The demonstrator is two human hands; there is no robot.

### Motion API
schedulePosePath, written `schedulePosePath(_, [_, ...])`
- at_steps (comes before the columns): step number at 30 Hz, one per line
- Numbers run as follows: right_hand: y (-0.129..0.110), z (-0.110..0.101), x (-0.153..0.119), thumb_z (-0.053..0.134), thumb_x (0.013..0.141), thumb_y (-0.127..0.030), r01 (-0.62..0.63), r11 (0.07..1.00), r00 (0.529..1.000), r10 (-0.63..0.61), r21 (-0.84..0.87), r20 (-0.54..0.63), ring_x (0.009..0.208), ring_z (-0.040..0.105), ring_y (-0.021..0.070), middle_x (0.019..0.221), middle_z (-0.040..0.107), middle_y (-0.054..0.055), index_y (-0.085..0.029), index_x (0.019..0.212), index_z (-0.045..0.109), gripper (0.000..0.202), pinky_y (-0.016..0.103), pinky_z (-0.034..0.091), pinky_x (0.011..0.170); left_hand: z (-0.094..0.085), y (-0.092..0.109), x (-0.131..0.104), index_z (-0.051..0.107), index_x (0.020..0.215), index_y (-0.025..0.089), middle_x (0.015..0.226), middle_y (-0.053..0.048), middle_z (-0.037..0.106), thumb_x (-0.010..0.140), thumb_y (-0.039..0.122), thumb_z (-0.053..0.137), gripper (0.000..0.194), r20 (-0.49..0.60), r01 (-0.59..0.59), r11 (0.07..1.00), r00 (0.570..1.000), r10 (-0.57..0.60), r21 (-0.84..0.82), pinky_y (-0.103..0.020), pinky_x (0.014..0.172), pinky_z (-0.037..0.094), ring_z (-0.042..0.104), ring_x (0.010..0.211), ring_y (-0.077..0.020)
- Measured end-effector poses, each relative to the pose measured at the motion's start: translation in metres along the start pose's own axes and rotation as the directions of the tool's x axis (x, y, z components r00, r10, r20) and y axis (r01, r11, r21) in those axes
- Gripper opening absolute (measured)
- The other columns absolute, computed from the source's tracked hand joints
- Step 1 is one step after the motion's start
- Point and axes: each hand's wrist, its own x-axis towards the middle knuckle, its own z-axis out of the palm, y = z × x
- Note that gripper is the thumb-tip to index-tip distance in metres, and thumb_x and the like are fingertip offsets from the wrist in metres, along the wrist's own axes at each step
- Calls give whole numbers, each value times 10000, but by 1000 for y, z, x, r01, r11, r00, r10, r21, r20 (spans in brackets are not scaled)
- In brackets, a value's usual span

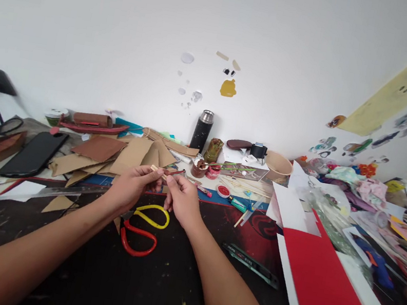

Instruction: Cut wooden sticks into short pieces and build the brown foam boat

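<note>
The left hand's [134,187] fingers pinch a pale stick [153,167], the right hand's [185,202] curl beside it, grip unclear, and beyond them stand a brown-topped jar [197,173], a dish [222,197] of red paint and a bowl [279,168]

White wall [132,15] with scattered stickers [228,88] in soft light.

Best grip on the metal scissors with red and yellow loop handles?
Scissors: I'd take the red loop, from the near right. It lies open and uncovered nearest the wearer, while the left wrist partly hides the blade end.
</note>
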Motion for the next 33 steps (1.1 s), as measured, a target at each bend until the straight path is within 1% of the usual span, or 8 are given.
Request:
schedulePosePath(4, [-2, -1, 1, 639, 945, -633, -7, 1000, 1000, 7, 28, 9, 359, 525, 116, 460, 487, -103, -238, 837, 572, 415, 196, 356, 367, 2, 0, -1, 737, 654, 165, 661, -25, 668, 637, 612, 993, 516, 0, 13, 1000, 1000, -13, -17, -243, 627, 494, 579, 633, -132])
schedulePosePath(12, [-2, -2, 2, 667, 920, -616, -18, 998, 1000, 19, 54, -7, 346, 511, 105, 446, 486, -109, -227, 838, 588, 406, 184, 353, 353, -1, -5, 1, 758, 707, 146, 690, -38, 692, 637, 594, 1004, 515, 22, 38, 996, 999, -36, -85, -252, 645, 532, 609, 652, -141])
schedulePosePath(18, [0, -3, 2, 688, 899, -641, -35, 997, 999, 36, 70, -2, 347, 517, 106, 455, 493, -111, -228, 848, 596, 427, 184, 355, 347, -3, -7, 3, 769, 708, 142, 695, -44, 701, 624, 603, 1008, 525, 15, 39, 996, 999, -38, -76, -238, 631, 524, 608, 644, -133])
schedulePosePath(23, [1, -3, 2, 687, 902, -651, -40, 997, 999, 40, 61, 4, 349, 522, 109, 461, 502, -108, -226, 855, 606, 435, 186, 354, 345, -4, -8, 4, 801, 752, 151, 696, -45, 706, 606, 610, 1013, 527, 9, 30, 998, 1000, -30, -64, -246, 631, 517, 614, 651, -141])
schedulePosePath(29, [3, -2, 3, 693, 900, -662, -42, 997, 999, 41, 71, 17, 353, 531, 115, 475, 534, -97, -222, 886, 624, 446, 191, 362, 351, -6, -7, 4, 763, 703, 155, 688, -42, 696, 651, 608, 990, 509, 16, 40, 999, 999, -40, -36, -256, 639, 510, 599, 649, -139])
schedulePosePath(33, [3, -2, 3, 695, 895, -651, -40, 996, 999, 38, 84, 20, 349, 528, 115, 466, 541, -94, -221, 880, 625, 436, 189, 361, 345, -5, -5, 2, 760, 696, 160, 679, -35, 686, 630, 619, 994, 520, 13, 28, 999, 1000, -28, -19, -256, 641, 504, 594, 642, -139])
